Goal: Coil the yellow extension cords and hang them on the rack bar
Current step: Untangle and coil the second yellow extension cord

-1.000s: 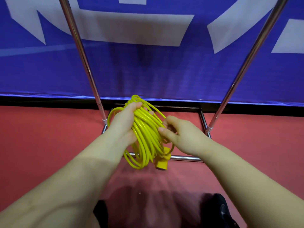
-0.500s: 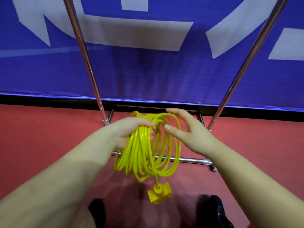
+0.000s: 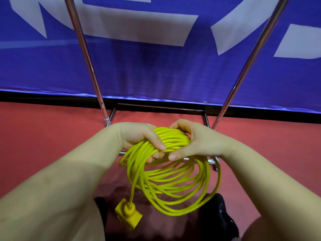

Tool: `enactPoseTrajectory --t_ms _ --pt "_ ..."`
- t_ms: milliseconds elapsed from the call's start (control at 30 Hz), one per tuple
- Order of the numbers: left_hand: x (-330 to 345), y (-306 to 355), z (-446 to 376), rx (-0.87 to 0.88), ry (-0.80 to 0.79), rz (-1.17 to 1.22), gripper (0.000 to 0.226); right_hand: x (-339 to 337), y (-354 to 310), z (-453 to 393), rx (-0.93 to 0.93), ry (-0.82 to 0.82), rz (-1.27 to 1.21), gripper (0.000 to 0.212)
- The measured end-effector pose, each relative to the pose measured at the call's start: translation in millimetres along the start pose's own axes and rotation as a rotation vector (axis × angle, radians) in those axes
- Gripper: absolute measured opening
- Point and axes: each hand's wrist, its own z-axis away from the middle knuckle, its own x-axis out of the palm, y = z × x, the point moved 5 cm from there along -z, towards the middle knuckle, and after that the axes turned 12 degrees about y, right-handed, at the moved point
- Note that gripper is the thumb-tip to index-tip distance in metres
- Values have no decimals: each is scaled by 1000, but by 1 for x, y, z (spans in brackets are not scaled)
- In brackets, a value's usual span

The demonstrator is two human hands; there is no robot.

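Two bare hands meet on one coiled yellow extension cord, held above the red floor in front of a metal rack.

Left upright pole of the rack slants up past the blue banner with white lettering; its foot joins the base frame on the floor.

Left hand grips the top of the coil, fingers curled under the bunched strands, thumb lying over them. Loops hang below the hands, fanned out loosely rather than tight. One strand drops straight down on the left side to a blocky yellow socket end, which dangles free of the floor, slightly blurred.

Right hand holds the same bundle just beside the left, fingers arched over the top, thumb underneath.

Right upright pole slants up toward the top right. Dark shoes show at the bottom edge.
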Motion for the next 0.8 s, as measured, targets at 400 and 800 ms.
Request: enactPoseTrajectory --t_ms 400,800 --pt "0 2 12 48 12 -140 30 19 9 4 147 -226 -285 29" --pt "-4 51 71 227 223 -320 40 15 -5 12 116 -15 -597 48"
